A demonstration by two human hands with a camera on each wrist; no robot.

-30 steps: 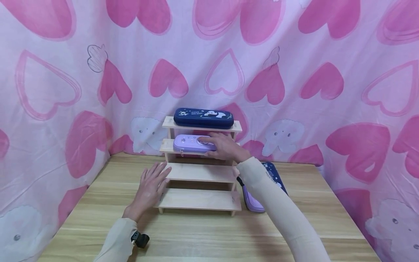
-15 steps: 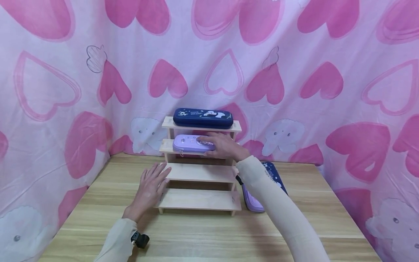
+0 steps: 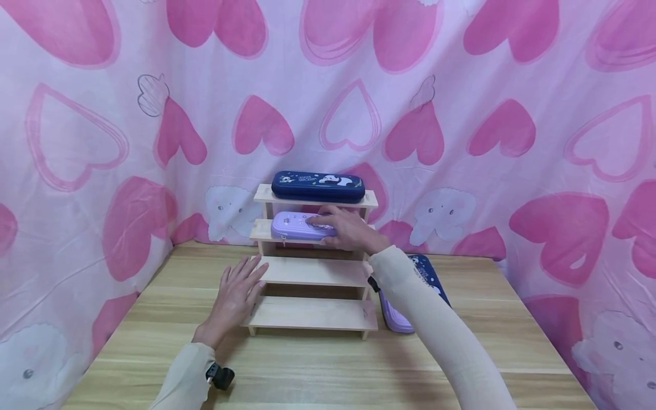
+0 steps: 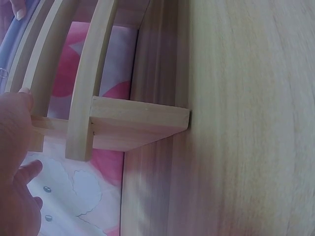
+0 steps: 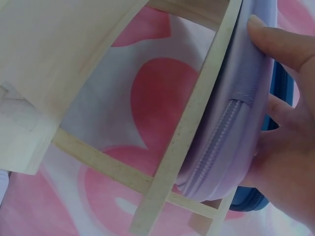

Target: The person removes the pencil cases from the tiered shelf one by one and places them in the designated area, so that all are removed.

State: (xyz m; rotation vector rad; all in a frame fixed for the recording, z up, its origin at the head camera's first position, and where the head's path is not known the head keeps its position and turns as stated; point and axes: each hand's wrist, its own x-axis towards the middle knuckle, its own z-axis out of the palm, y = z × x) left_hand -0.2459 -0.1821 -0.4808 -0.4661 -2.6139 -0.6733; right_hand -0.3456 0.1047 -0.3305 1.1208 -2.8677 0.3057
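In the head view a purple pencil case (image 3: 294, 225) lies on the second shelf from the top of a stepped wooden rack (image 3: 312, 313). My right hand (image 3: 347, 228) grips its right end. The right wrist view shows the thumb on the zipped side (image 5: 224, 142) of the case, with the other fingers round the far side. My left hand (image 3: 233, 299) lies at the rack's left side, fingers straight and spread, fingertips at the end of the third shelf. On the top shelf sits a navy pencil case (image 3: 318, 187) with a white animal print.
On the table (image 3: 307, 376) right of the rack lie another navy pencil case (image 3: 427, 272) and a purple pencil case (image 3: 397, 320), both partly hidden by my right sleeve. A pink heart-patterned curtain (image 3: 205, 57) hangs behind the rack and along both sides.
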